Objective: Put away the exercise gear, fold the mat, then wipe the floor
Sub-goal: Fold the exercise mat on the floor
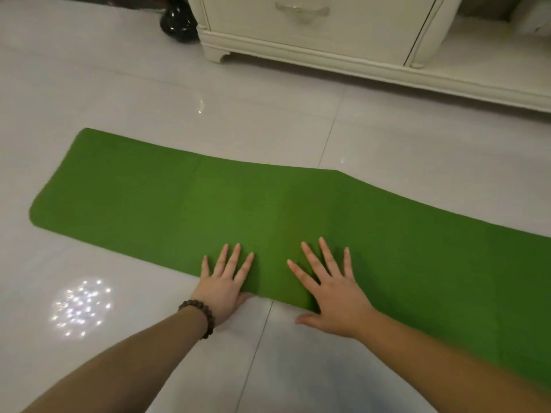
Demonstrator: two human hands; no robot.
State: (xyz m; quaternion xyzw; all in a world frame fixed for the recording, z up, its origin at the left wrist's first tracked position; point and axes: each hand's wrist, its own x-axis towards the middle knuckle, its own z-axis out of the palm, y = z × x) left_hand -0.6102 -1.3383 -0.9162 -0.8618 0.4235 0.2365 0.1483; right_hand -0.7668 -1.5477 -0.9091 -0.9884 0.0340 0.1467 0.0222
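green mat (pixel 268 210) laid flat on tiled floor (pixel 119 93), folded edge nearest person | L hand (pixel 222 289) & R hand (pixel 334 299) pressed flat on near edge, fingers (pixel 235 257) spread straight, mat under fingertips, thumbs off mat by the edge | bead bracelet (pixel 198 317) on L wrist | cream cabinet (pixel 313 34) beyond mat
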